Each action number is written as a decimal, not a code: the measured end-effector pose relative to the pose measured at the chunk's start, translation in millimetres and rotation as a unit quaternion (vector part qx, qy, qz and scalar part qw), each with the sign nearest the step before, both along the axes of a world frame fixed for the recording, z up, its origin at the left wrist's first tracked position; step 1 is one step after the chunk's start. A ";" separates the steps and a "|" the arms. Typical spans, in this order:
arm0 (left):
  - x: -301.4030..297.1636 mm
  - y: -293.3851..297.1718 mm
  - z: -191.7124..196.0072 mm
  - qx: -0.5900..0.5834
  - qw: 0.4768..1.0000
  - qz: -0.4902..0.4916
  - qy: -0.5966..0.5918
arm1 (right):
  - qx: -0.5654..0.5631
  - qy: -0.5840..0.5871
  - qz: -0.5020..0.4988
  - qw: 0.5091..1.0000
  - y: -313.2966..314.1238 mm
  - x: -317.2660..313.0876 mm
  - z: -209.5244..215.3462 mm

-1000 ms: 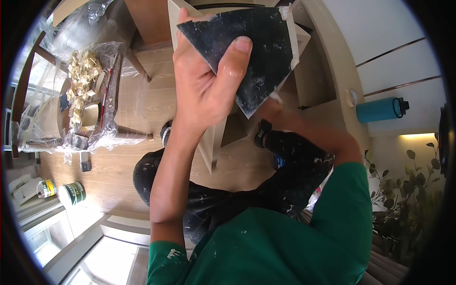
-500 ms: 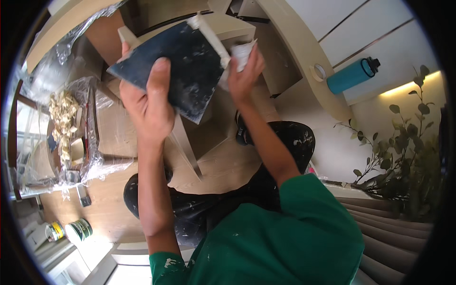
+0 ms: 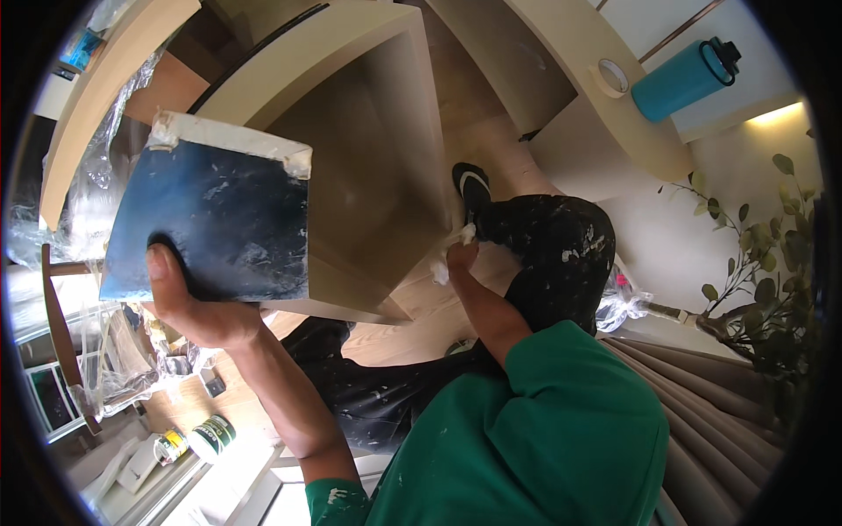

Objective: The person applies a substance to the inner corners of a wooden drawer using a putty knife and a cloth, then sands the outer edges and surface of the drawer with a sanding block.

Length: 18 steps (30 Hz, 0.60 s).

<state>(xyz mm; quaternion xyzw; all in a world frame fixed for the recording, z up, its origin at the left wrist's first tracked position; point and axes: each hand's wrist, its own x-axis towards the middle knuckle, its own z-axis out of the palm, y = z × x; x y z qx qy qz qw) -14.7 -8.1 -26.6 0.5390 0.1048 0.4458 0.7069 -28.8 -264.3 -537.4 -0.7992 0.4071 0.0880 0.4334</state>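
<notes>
My left hand (image 3: 206, 317) grips a dark blue board (image 3: 237, 215) from below, its thumb flat on the face. White smears mark that face, and a pale strip caked with white paste runs along the board's far edge. Lower and to the right, my right hand (image 3: 465, 256) is closed around a crumpled white cloth or tissue (image 3: 441, 267), close to the open corner of a beige cabinet (image 3: 373, 131) and beside my right knee. Whether the cloth touches the cabinet I cannot tell. Part of the cabinet is hidden behind the board.
A teal bottle (image 3: 680, 83) and a tape roll (image 3: 611, 77) sit on a curved beige ledge (image 3: 653, 158) at upper right. Leafy branches (image 3: 759, 254) stand right. Two tins, one green and white (image 3: 212, 436), are at lower left near plastic sheeting (image 3: 132, 377).
My left hand has brought the board left and down, turning it so its pale edge faces away from me. My right hand has dropped toward my right knee with the white cloth.
</notes>
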 end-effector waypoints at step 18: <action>-2.3 -13.9 3.6 -0.048 0.997 0.053 -0.001 | 0.010 0.146 0.489 0.860 49.3 -2.1 151.8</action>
